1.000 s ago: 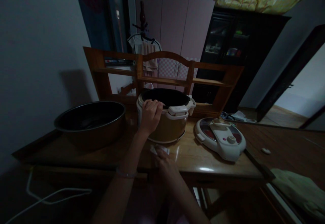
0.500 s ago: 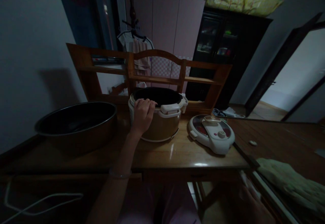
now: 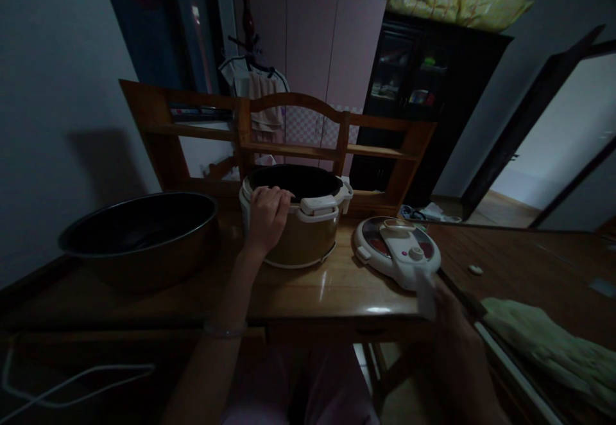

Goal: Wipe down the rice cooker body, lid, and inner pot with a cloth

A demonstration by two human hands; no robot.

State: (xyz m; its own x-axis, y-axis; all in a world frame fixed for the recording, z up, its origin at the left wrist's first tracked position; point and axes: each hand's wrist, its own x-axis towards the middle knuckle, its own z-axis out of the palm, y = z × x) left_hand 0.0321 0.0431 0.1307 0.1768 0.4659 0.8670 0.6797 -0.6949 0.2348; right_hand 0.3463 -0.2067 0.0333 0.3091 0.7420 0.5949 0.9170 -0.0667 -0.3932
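On the wooden desk stands a gold and cream electric pressure cooker [image 3: 298, 239] without its lid, its inside dark. My left hand [image 3: 269, 213] is closed over the cooker's front left rim, fingers curled inward. The cooker's lid [image 3: 397, 250], cream with a see-through window and a knob, lies on the desk to the right. My right hand [image 3: 452, 322], smeared by motion, holds a thin white sheet like a tissue [image 3: 425, 293] just in front of the lid. A large round pot [image 3: 144, 264] with a dark inside sits at the left.
A wooden shelf rack [image 3: 298, 152] rises along the desk's back edge. At the right is a brown surface [image 3: 520, 258] with a small pale object [image 3: 475, 269] and a pale green cloth [image 3: 543, 338]. A white cable [image 3: 91, 373] hangs at the lower left.
My right hand has risen from the lower right toward the lid, bringing the white sheet over the desk's front edge. My left hand stays on the cooker's rim.
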